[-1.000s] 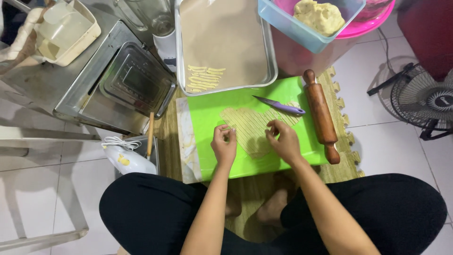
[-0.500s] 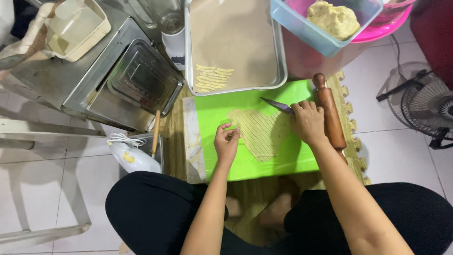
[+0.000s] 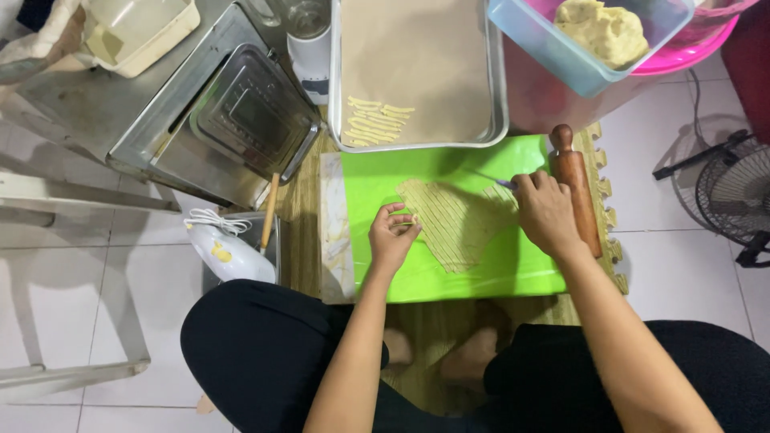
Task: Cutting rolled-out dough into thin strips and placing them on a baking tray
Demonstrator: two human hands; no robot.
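Since the earlier frame, right hand [image 3: 545,212] now grips a purple-handled knife [image 3: 504,184] beside the wooden rolling pin [image 3: 574,188]; left hand [image 3: 391,239] pinches a strip of flat scored yellow dough [image 3: 457,220].

both hands down in front, person sitting cross-legged

left hand [image 3: 391,236] has its fingers curled in a loose pinch, forearm coming straight up from near; right hand [image 3: 545,212] is closed, knuckles up, arm angled in from the right.

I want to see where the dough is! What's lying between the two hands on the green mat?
In the head view, the flat dough sheet, scored into strips, lies on the green mat between the left hand and right hand.
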